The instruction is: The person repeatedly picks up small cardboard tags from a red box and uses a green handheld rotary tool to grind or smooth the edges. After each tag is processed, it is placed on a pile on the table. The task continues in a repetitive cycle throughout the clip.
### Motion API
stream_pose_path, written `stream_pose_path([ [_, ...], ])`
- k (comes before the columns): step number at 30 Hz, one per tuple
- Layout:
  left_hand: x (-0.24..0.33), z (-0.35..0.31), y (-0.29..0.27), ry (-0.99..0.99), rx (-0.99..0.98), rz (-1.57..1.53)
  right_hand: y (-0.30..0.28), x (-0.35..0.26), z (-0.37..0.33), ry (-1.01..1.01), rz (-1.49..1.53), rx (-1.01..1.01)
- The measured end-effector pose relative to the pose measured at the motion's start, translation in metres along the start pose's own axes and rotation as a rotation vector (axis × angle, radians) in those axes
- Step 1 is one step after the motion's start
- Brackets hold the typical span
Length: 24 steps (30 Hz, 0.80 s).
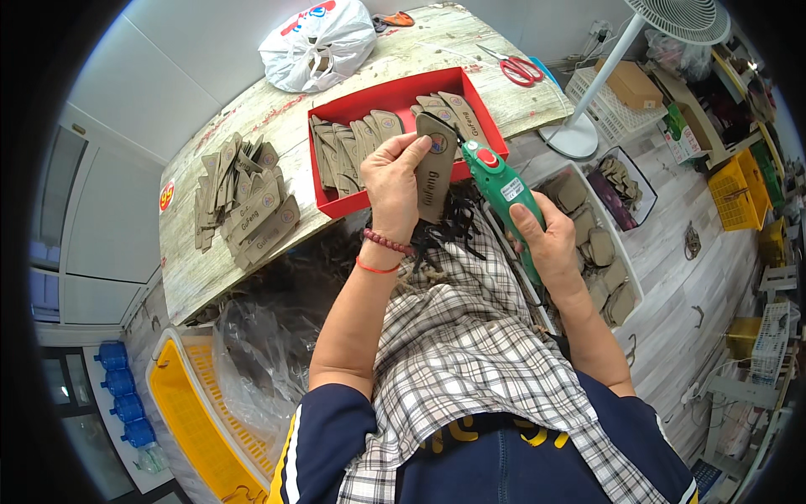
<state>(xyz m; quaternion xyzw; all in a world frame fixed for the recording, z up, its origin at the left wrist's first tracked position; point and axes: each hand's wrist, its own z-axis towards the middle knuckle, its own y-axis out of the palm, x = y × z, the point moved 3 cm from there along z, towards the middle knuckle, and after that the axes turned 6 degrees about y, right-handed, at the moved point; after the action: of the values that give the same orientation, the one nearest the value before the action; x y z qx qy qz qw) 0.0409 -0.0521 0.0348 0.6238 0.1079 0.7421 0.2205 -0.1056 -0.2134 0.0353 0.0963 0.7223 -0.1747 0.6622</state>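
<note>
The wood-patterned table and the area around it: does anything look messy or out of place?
Yes: dark stringy scraps are bunched by the checked cloth apron, and loose strips litter the grey plank floor, uncontained. On the wood-patterned table, flat tan pieces lie heaped askew.

1. Dark lettering is printed lengthwise on the held tan piece [434, 189], below a round emblem in blue and red; it is gripped by the left hand [393, 176].
2. The same lettering and emblem are repeated on the piled tan pieces [256, 214] at the left.
3. They are also shown on the boxed tan pieces [386, 126].
4. A white label [512, 188] is stuck on the green tool [494, 168]; its print is too small to be read.
5. Pale numerals are borne by a red sticker [166, 196].
6. The white bag [315, 55] is printed in red and blue.
7. Yellow lettering on the navy top [457, 475] is partly covered.
</note>
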Motion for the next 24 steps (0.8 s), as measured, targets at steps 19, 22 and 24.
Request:
stream_pose_path([
  [19, 0.007, 0.009, -0.015, -0.011, -0.331, 0.433, -0.001, -0.006, 0.004, -0.028, -0.01, -0.067],
  [22, 0.026, 0.019, -0.026, -0.014, -0.412, 0.556, -0.004, -0.004, 0.005, -0.013, 0.005, -0.04],
  [24, 0.072, 0.023, -0.04, -0.074, -0.254, 0.583, -0.009, -0.001, 0.006, 0.009, 0.043, 0.004],
])
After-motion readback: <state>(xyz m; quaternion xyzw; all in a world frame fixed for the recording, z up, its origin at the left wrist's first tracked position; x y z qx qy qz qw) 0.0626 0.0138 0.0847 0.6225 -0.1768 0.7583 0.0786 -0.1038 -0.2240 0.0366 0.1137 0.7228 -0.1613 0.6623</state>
